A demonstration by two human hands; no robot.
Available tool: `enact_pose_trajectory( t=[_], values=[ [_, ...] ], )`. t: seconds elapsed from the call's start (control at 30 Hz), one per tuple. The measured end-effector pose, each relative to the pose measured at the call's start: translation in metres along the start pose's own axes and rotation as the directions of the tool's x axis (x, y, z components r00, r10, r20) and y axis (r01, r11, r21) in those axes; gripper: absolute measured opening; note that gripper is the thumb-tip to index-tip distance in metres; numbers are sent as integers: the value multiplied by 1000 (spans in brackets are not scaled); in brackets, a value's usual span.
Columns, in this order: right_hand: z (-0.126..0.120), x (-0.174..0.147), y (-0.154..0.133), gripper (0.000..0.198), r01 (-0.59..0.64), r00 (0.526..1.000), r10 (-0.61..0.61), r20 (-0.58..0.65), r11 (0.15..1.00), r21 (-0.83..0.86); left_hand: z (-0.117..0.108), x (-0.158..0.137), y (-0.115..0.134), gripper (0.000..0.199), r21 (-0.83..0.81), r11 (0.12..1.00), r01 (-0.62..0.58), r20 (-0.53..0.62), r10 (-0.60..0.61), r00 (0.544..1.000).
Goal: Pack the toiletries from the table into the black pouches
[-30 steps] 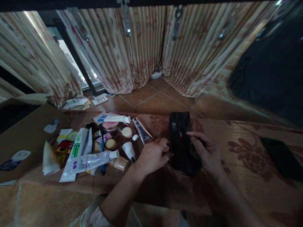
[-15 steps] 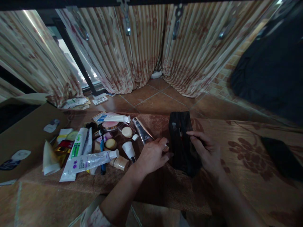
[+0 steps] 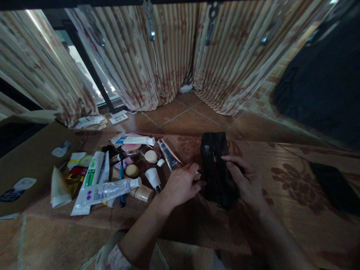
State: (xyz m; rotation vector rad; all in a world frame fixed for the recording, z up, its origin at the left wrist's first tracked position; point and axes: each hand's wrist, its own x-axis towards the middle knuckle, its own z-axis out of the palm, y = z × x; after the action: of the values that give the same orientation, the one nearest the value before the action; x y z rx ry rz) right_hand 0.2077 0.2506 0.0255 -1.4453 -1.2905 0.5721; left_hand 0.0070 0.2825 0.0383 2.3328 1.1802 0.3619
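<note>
My left hand (image 3: 181,184) is closed, thumb and fingers curled around a small shiny pinkish thing (image 3: 198,175) whose kind I cannot make out. Just right of it lies a black zippered mesh pouch (image 3: 209,168), lengthwise away from me. The thumb and forefinger of my right hand (image 3: 244,174) pinch the pouch's right edge near its zip. A dark squeeze tube (image 3: 168,154) rests behind my left hand, partly covered by it. To the left of that hand are a white-headed makeup brush (image 3: 152,177) and a beige bottle (image 3: 143,193).
Left on the patterned cloth (image 3: 281,157) lie several tubes (image 3: 107,192), a blue toothbrush (image 3: 121,183), a compact (image 3: 131,149) and round puffs (image 3: 150,156). A cardboard box (image 3: 36,161) stands far left. A dark flat object (image 3: 334,183) lies right. Curtains (image 3: 168,56) hang behind.
</note>
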Motion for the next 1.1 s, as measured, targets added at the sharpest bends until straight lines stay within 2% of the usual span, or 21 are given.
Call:
enact_pose_trajectory(
  t=[0.57, 0.83, 1.1],
  values=[
    [1, 0, -1, 20, -28, 1000, 28, 1, 999, 28, 2, -1, -1, 17, 1, 999, -34, -28, 34, 999],
    [0, 0, 2, 21, -11, 1000, 11, 6, 1000, 17, 2, 0, -2, 17, 24, 1000, -18, -11, 18, 1000],
    [1, 0, 4, 19, 1, 1000, -1, -1, 1000, 20, 3, 0, -3, 15, -10, 999, -46, -46, 46, 998]
  ],
)
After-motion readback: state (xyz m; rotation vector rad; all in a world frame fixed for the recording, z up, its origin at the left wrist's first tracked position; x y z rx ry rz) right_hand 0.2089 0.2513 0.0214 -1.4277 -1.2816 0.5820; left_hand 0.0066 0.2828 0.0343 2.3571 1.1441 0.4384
